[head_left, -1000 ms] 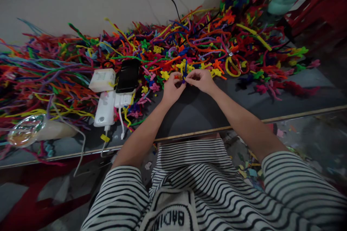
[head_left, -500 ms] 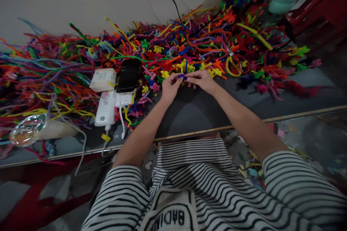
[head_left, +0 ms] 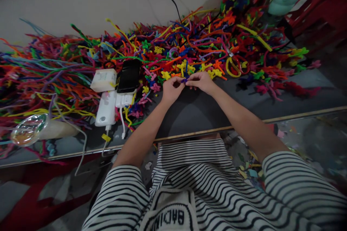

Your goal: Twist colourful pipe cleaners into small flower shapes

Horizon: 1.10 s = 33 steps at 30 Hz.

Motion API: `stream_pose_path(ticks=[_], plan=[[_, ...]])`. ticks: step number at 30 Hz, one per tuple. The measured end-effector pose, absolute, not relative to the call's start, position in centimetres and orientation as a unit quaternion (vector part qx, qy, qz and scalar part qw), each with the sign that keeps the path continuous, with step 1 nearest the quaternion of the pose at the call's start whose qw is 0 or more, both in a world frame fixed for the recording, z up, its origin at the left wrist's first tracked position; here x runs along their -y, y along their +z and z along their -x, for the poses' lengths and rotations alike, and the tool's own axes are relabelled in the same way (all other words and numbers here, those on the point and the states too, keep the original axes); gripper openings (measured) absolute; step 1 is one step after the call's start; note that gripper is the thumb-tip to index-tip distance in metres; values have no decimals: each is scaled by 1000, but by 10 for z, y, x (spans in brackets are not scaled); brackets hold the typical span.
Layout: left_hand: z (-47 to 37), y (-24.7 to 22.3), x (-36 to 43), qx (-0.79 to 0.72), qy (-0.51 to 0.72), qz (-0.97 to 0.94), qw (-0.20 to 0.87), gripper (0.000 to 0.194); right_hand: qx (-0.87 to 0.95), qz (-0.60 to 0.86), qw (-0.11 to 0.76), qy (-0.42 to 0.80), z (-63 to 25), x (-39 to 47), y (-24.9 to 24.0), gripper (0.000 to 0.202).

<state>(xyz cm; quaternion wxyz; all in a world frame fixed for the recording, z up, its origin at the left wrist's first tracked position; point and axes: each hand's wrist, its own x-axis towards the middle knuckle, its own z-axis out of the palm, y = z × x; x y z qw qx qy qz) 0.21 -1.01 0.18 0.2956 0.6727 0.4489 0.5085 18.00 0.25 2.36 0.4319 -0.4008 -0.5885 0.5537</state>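
Note:
A small dark purple fuzzy piece (head_left: 184,80) is pinched between the fingertips of my left hand (head_left: 172,88) and my right hand (head_left: 202,82), over the dark table. Both hands are closed on it, and the fingers partly cover its shape. Just beyond them lie yellow fuzzy flowers (head_left: 185,68) at the near edge of a long heap of coloured fuzzy stems (head_left: 151,43). A pink fuzzy flower (head_left: 155,87) rests to the left of my left hand. Scissors with yellow and red handles (head_left: 233,65) lie to the right, beyond my right hand.
Left of my hands are a black phone (head_left: 129,76), a white box (head_left: 103,80) and a white power bank (head_left: 105,109) with cables. A clear plastic cup (head_left: 29,130) lies at the far left. The table edge (head_left: 195,133) runs near my body.
The purple piece sits slightly nearer to me and looks turned between the fingertips. My left fingers have shifted a little on it; both hands still hold it.

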Motion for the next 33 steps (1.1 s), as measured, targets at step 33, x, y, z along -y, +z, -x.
stream_pose_path(ticks=[33], plan=[[-4, 0, 4, -455, 535, -596, 389, 22, 779, 369, 465, 201, -183, 2, 14, 27]])
